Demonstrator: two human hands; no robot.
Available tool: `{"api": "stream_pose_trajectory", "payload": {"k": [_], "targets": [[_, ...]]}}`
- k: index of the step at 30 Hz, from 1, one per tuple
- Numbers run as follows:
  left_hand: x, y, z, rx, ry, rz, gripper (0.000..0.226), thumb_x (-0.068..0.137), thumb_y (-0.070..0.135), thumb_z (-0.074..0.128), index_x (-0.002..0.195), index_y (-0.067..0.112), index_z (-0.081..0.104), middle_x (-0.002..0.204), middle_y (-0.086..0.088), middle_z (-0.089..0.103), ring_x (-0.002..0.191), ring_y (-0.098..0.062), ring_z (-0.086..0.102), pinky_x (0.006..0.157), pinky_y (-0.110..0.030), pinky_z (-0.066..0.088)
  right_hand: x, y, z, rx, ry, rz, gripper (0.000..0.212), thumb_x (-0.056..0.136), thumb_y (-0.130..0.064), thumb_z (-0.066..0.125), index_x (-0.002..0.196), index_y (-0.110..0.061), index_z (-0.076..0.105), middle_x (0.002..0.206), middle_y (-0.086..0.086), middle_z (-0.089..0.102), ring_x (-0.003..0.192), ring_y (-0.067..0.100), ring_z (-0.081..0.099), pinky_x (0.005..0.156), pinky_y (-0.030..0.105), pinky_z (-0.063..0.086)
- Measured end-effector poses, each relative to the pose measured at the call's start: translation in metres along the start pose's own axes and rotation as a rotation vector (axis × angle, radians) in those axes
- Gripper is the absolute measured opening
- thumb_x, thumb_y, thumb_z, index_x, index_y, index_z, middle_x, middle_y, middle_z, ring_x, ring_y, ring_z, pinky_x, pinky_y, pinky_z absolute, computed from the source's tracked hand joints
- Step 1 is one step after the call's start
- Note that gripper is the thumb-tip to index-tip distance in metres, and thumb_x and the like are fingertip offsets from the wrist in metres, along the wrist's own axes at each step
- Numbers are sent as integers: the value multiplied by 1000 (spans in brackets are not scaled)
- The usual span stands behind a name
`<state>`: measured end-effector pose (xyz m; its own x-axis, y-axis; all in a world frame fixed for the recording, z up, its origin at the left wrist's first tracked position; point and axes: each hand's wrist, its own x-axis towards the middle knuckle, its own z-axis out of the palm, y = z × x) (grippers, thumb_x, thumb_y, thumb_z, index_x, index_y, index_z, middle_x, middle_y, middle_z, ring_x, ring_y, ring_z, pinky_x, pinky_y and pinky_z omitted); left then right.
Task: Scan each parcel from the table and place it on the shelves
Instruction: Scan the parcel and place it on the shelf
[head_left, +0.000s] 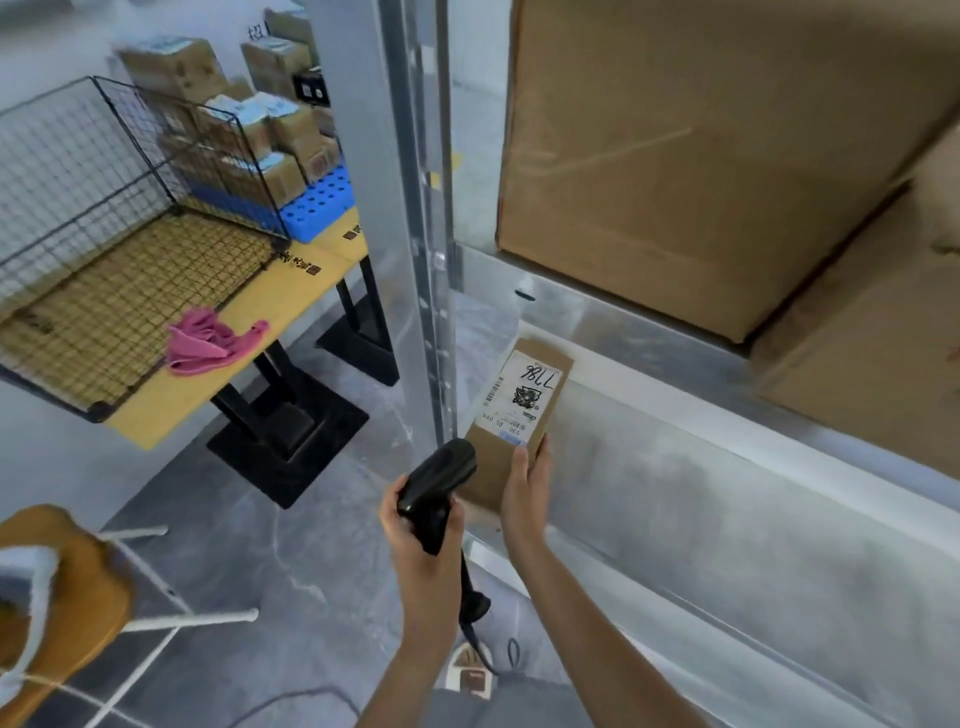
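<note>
A wire mesh basket (104, 218) at upper left sits on the yellow table (291, 296), with labelled cartons (270, 150) stacked behind it. At lower centre, a narrow parcel (514, 426) lies on the metal shelf (727, 519), long axis pointing away, label up. The right hand (524, 493) grips its near end; the left hand (421, 530) clasps a black barcode scanner (436, 483).

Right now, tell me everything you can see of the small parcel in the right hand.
The small parcel is a flat, oblong box of plain brown cardboard. A white shipping label covers most of its upper face, with a barcode, a printed emblem and handwritten black digits. It looks closed and undamaged. It lies tilted over the front edge of the lower metal shelf. The right hand holds its near end.
</note>
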<state>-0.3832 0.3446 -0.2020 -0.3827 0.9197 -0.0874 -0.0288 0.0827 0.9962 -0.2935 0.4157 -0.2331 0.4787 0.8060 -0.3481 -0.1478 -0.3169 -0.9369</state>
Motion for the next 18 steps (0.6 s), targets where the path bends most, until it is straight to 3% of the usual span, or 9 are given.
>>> {"api": "stream_pose_trajectory", "payload": {"k": [4,7,13,18], "targets": [[-2,-2,-4,14,-5,-9,69,94,7,70,119,64,41,111,28,61,98,3,64,80,-7,47,6,-2,-1,-72,2,-14,50,110,-24,35,159,-21,24,153,4,46,133,24,52,109,48,46],[-8,-3,-9,30,-28,12,61,93,6,70,129,47,42,110,38,59,104,7,63,82,-4,46,7,-1,-1,-105,16,-29,52,110,-26,34,160,-20,21,159,4,38,140,24,44,114,49,40],[-20,-4,-10,6,-89,53,58,87,22,73,136,30,43,117,28,62,110,-1,64,85,-8,48,9,3,5,-125,87,-16,53,111,-28,31,161,-16,17,164,3,28,149,22,30,123,40,27],[-38,1,-9,-5,-149,124,55,87,25,69,128,51,43,121,13,60,110,-3,63,86,-11,49,6,-6,1,-77,61,28,51,111,-28,31,159,-15,21,160,6,33,147,26,33,121,39,29]]}}
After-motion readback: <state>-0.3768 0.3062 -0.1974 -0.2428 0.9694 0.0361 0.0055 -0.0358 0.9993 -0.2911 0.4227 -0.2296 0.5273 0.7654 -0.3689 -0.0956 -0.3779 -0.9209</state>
